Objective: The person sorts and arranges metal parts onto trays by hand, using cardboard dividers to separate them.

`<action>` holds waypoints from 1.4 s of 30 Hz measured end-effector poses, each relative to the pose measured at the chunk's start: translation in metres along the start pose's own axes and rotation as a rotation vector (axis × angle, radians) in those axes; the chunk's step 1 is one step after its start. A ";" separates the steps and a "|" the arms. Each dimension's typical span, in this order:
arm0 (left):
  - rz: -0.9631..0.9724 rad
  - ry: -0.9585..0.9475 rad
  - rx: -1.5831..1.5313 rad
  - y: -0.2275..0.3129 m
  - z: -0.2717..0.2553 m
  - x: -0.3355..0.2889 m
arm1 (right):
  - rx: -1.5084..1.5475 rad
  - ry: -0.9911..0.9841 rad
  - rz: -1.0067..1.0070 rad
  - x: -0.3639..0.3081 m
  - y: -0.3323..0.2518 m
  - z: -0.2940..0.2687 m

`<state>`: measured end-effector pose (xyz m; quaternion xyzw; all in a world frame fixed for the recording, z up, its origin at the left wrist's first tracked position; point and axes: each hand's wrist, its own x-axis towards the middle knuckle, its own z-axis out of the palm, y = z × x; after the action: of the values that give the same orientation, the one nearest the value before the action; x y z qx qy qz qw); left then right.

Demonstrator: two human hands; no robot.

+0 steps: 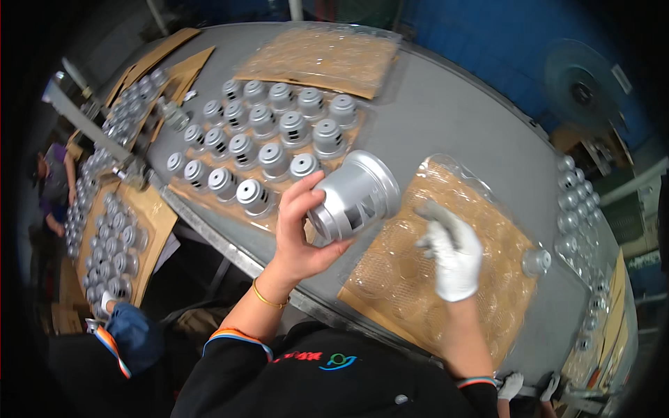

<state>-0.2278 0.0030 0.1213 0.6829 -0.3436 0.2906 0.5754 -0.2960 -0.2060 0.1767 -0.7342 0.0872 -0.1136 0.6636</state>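
My bare left hand (301,230) grips a silver cup-shaped metal housing (359,195) by its narrow end. The housing is tilted, its wide rim toward the upper right, and cut-out windows show in its side. My right hand (456,258), in a white glove with greyish fingertips, is apart from the housing with its fingers spread and nothing in them. Below that hand lies a clear plastic tray (390,272) with round pockets, on brown cardboard. Similar silver housings (293,129) stand in rows, narrow end up, to the left and beyond my left hand.
One housing (536,262) stands at the tray's right edge. A stack of clear trays and cardboard (320,59) lies at the far side of the grey table (460,118). More housings (575,195) line the right. At left, a person (56,181) is beside other filled trays (115,244).
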 end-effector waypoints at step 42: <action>-0.882 -0.364 -0.901 0.062 0.063 0.054 | 0.597 0.469 -0.302 -0.028 0.019 0.020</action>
<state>-0.2452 -0.0722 0.1900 0.4901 -0.2112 -0.2652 0.8030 -0.3165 -0.1816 0.1548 -0.4680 0.0905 -0.3947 0.7855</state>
